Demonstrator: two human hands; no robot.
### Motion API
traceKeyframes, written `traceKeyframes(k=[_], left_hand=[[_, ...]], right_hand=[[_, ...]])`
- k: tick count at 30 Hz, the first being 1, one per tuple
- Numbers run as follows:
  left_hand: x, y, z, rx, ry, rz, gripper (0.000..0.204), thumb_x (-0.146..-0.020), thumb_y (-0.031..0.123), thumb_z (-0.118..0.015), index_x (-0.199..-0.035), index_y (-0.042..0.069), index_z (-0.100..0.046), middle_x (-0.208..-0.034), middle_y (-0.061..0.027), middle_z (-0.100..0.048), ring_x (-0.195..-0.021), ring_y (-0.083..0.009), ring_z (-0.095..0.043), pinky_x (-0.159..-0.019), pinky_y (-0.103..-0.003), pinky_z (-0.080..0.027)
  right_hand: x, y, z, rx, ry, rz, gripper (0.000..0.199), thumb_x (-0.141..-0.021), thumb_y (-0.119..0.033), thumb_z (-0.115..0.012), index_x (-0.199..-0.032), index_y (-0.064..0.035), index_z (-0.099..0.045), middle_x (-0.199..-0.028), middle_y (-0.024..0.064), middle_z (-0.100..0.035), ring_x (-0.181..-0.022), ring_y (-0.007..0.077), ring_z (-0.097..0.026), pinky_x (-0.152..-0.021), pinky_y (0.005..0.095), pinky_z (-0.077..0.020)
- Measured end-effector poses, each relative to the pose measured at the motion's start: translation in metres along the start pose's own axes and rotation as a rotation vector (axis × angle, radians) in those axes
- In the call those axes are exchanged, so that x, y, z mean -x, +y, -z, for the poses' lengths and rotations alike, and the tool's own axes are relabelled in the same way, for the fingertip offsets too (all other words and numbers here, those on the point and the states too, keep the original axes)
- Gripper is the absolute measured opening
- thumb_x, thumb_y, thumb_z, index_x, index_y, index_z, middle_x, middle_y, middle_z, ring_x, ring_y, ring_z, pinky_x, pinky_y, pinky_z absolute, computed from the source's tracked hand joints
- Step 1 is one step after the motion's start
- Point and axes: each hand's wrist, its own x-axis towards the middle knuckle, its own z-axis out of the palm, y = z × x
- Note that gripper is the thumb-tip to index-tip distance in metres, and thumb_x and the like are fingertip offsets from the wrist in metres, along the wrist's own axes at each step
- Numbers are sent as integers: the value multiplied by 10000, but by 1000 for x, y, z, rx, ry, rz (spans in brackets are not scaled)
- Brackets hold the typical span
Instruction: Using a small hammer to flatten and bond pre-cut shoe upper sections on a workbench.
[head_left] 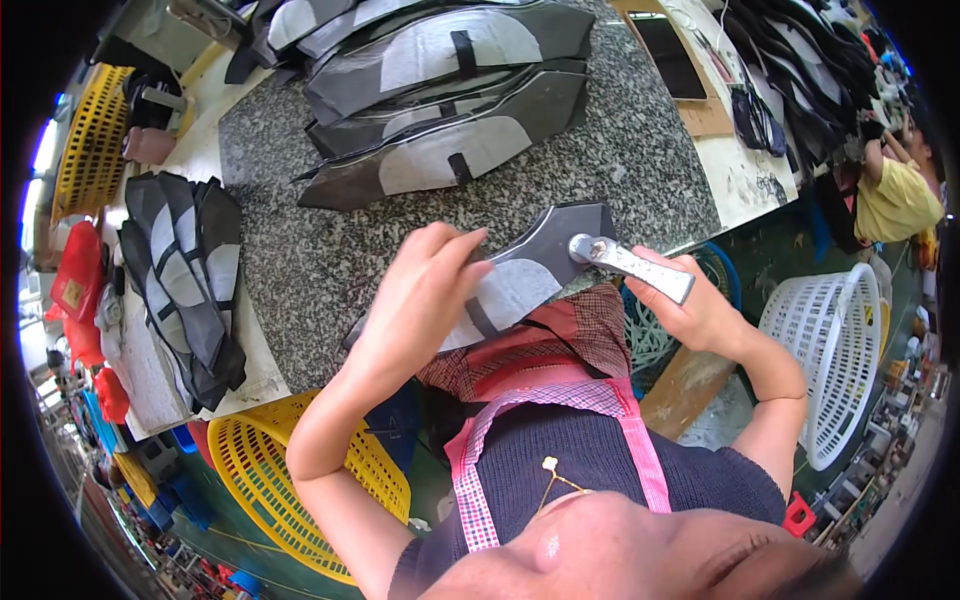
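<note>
A dark grey shaped panel (pixel 515 285) with a pale silvery patch and a black strip lies at the near edge of the speckled stone slab (pixel 650 170). Across its left part is my left hand (pixel 420 285), fingers bent, with thumb and forefinger a little apart; the hand hides part of the panel. My right hand (pixel 705 310) is closed round a metal hammer (pixel 640 268). The hammer's round face is over the panel's right end, and whether they touch I cannot tell. Farther back on the slab lie several similar panels (pixel 440 150) in overlapping rows.
More panels (pixel 190 285) are piled at the left. A tablet-like dark screen (pixel 670 55) and glasses (pixel 757 120) lie at the back right, near black pieces (pixel 800 75). Below the table are a yellow basket (pixel 300 490) and a white basket (pixel 820 350). A person in yellow (pixel 900 205) is at far right.
</note>
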Motion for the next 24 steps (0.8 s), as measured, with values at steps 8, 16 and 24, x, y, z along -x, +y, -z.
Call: traceKeyframes(k=[8,16,24], left_hand=[[-69,9,-33,234,-95,113,250,-866,165,-741,-1045,-9,-731,-827,-146,-682,-794,-276,-655,-756,-388,-522],[-77,0,-38,179,-53,-2,152,-812,90,-759,-940,10,-755,-804,-112,-694,-722,-214,-618,-686,-347,-507],[-72,-8,-39,174,-64,-166,107,-806,58,-735,-903,14,-730,-805,-91,-630,-787,-256,-606,-714,-373,-501]], right_hand=[[5,17,-6,50,-60,-60,347,-946,-167,-660,-1231,25,-616,-1062,177,-683,-798,353,-593,-747,409,-459],[5,18,-2,101,-121,18,318,-910,-118,-691,-1199,-15,-607,-1003,177,-663,-798,372,-572,-761,410,-459],[-6,3,11,-60,-113,21,299,-953,-180,-652,-1164,31,-632,-729,153,-583,-605,240,-535,-637,366,-444]])
